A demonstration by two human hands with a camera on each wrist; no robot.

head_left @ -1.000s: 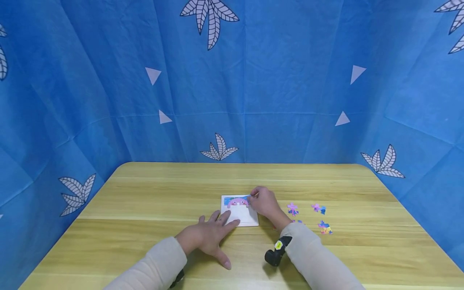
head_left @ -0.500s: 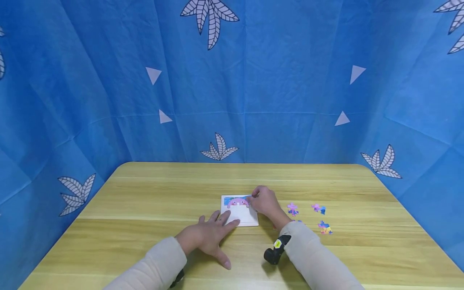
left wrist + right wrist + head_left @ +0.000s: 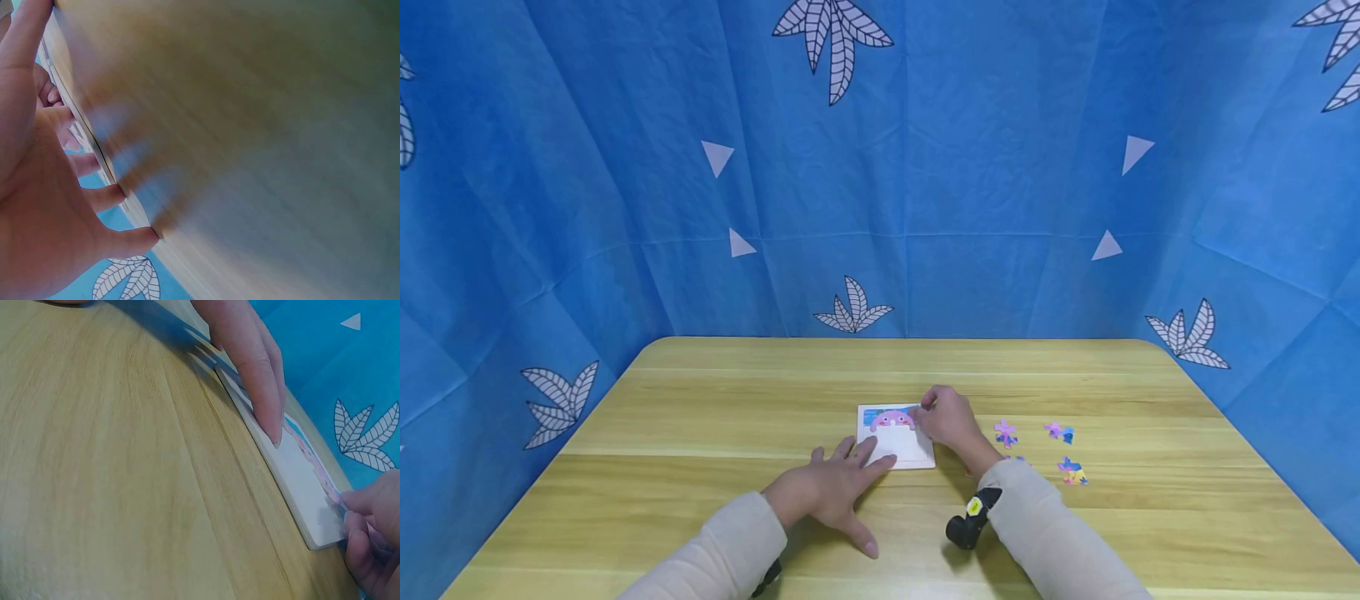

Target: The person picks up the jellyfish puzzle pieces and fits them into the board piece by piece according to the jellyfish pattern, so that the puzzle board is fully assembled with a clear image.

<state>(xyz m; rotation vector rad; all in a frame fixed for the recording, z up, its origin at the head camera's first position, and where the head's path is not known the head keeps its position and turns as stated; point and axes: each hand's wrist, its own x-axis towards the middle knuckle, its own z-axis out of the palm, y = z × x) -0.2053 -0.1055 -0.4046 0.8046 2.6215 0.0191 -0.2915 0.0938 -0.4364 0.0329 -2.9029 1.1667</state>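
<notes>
A white puzzle board (image 3: 904, 450) lies on the table in the head view. Along its far side runs a joined strip of puzzle (image 3: 891, 418), a pink character on blue; the near part of the board is bare white. At the strip's right end, my right hand (image 3: 951, 418) pinches a puzzle piece between thumb and curled fingers. Most of that piece is hidden by the fingers; a bluish bit shows in the right wrist view. My left hand (image 3: 829, 487) is spread flat, its fingertips resting on the board's near left part and its thumb on the table.
Right of the board lie loose puzzle pieces: a pink one (image 3: 1005, 432), a pink and blue one (image 3: 1060, 432) and a yellow and blue one (image 3: 1072, 471). Another (image 3: 1019, 459) is partly hidden by the right forearm. A blue curtain (image 3: 1000, 167) hangs behind the wooden table (image 3: 737, 392).
</notes>
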